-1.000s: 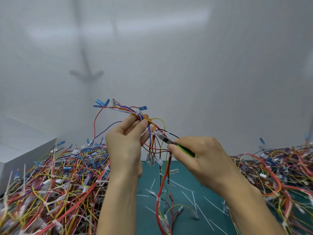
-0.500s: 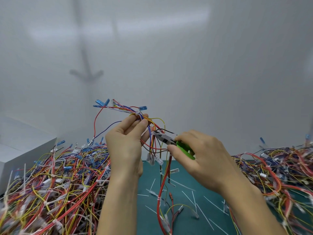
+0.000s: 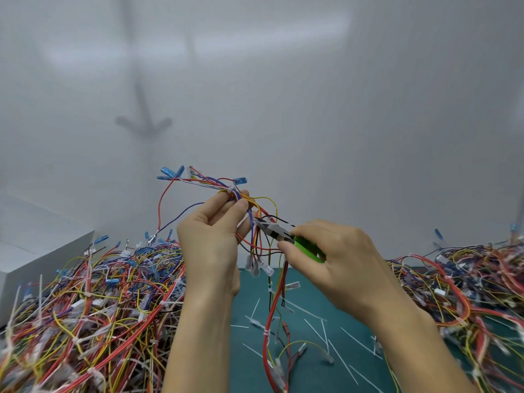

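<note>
— What is taken in first?
— A green-topped bench (image 3: 246, 378) is spread across the lower view and backed by a plain white wall (image 3: 340, 109). A large heap of wire harnesses (image 3: 85, 307) is piled on its left side, a second heap (image 3: 467, 285) on its right, and a white box (image 3: 42, 259) is set at the far left, beside the left pile.

— And the hands?
— Both are raised above the bare strip between the piles. The grip of the left hand (image 3: 209, 245) is closed on a wire harness (image 3: 255, 205): the bundle is pinched between thumb and fingers, blue terminals (image 3: 167, 171) are fanned out up and to the left, and red, yellow and black leads are left hanging down to the bench. The grip of the right hand (image 3: 337, 262) is wrapped round the green handles of the cutters (image 3: 272, 229).

— Where is the tool placed?
— Its metal nose is brought against the wires just right of the left hand. Whether a wire is caught between the blades cannot be told.

— Anything smaller?
— Thin white tie offcuts (image 3: 312, 327) are scattered on the bench below.
</note>
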{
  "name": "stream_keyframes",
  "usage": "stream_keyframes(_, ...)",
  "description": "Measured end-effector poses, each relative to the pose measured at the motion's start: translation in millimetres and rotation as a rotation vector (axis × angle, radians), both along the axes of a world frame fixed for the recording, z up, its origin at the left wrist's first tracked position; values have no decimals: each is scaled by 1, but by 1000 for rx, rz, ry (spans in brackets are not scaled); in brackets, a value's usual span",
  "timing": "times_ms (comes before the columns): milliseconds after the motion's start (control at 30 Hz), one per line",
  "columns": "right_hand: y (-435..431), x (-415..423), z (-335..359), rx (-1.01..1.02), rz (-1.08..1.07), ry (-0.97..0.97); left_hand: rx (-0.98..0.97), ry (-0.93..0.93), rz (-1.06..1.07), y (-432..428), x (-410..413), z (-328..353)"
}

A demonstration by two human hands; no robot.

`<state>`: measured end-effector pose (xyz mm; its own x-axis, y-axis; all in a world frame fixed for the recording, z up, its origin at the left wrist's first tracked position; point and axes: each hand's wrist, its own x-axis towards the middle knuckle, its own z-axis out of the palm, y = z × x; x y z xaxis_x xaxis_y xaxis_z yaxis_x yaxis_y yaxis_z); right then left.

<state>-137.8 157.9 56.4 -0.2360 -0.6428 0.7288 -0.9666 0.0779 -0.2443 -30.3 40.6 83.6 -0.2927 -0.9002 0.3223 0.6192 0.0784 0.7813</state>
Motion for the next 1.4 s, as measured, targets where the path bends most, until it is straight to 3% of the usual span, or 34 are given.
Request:
stream_keyframes(533, -3, 5, -2, 51, 190, -219, -99, 6, 49, 2, 2, 0)
stream_keyframes(867, -1, 2, 2, -54, 69, -147, -353, -336, -51, 1, 10, 1)
stream_keyframes(1400, 6, 4, 6, 8, 31, -274, -334, -267, -148, 7, 7, 2)
